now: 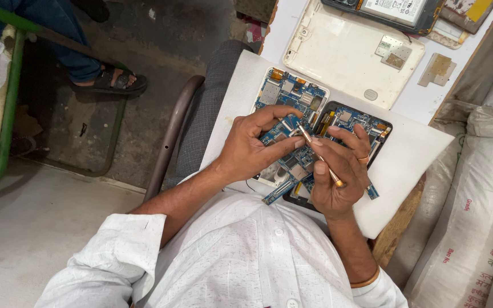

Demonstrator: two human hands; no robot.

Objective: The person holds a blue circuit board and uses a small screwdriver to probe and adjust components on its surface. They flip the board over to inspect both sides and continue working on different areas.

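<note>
Shirt: white sleeves [144, 251] sit closest under the camera, both of my forearms reaching out to the white table [412, 154].
Left hand: my left hand [252, 148] is curled around a loose blue circuit board [283, 140], thumb on top and fingers pinching its edge.
Right hand: my right hand [338, 171] is clenched on a thin metal tool [320, 159], its tip resting on the board between my thumbs.
Below my hands: two opened tablets lie side by side, one in a white frame [292, 91] and one in a black frame [366, 122], both with their blue boards bared.
Done, as I judge it: backs are off; a white back cover [343, 57] lies apart, further up the table.
Left: the board in my grip is not yet seated in either frame.
Further off: a battery [397, 11] at the table's far edge, sacks [480, 199] to my right.
</note>
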